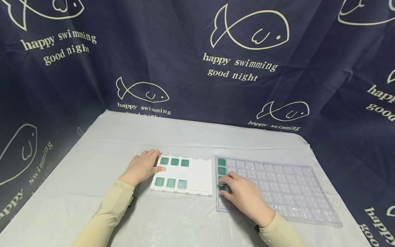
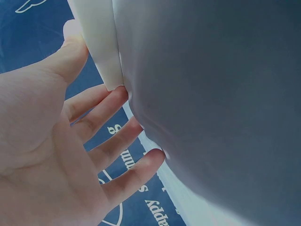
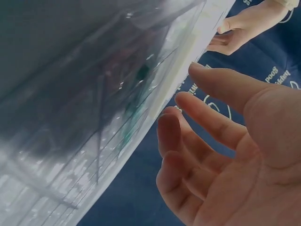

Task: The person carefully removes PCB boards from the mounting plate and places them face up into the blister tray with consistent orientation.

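A white flat tray (image 1: 197,173) carries green square chips in two rows, three at the back, such as this chip (image 1: 174,161), and three at the front. At its left side is my left hand (image 1: 142,168): the thumb lies on the tray's top and the stretched fingers touch its far-left corner. My right hand (image 1: 243,192) is over the left column of a clear compartment tray (image 1: 293,185). Between its thumb and fingertips it pinches a dark green chip (image 1: 223,186), partly hidden. The right wrist view does not show that chip clearly.
Green chips, such as the rearmost chip (image 1: 222,161), sit in the clear tray's left column. The two trays lie side by side with a narrow gap on a pale cloth-covered table (image 1: 172,219). A dark blue curtain (image 1: 185,51) with printed fish surrounds the table's back and sides.
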### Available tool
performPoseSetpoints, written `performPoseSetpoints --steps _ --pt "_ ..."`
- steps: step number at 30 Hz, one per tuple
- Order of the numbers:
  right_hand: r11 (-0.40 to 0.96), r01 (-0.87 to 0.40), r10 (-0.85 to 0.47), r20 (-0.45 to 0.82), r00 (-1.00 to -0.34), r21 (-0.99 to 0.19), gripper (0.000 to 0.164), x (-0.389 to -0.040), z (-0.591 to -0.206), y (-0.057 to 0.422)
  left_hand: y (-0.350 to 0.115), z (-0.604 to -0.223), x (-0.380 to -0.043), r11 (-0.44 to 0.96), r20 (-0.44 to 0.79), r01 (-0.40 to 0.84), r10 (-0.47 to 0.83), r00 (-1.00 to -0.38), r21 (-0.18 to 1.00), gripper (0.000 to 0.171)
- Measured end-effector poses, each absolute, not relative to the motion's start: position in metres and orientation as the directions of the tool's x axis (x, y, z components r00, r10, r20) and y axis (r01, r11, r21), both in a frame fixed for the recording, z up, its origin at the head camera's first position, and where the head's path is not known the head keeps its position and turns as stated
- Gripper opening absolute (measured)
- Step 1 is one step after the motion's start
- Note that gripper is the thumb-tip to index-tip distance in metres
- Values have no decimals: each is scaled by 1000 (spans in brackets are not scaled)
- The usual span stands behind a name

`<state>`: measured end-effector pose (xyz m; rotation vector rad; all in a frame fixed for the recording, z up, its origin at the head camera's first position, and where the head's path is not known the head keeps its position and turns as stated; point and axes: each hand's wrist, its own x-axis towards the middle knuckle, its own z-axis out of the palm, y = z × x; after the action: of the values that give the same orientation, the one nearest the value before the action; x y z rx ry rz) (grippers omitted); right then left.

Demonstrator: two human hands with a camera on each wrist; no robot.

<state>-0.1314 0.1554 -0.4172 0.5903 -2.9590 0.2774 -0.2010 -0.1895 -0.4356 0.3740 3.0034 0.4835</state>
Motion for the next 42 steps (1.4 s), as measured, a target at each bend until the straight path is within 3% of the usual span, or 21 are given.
performPoseSetpoints --steps 16,24,29,42 --pt "861 -491 -458 219 -862 -131 30 -136 -412 131 -189 -434 -200 918 -30 231 254 -967 322 57" --pt "848 -511 -473 235 -849 -140 44 -139 -409 116 -189 -433 -200 918 -33 234 258 -966 321 57" --pt "842 -522 -481 249 -840 -135 42 -139 -408 106 -188 -433 -200 918 -30 236 259 -965 319 58" --pt "775 -613 -589 178 -788 -151 42 -131 -417 76 -189 -431 -198 918 -40 226 252 -967 325 55"
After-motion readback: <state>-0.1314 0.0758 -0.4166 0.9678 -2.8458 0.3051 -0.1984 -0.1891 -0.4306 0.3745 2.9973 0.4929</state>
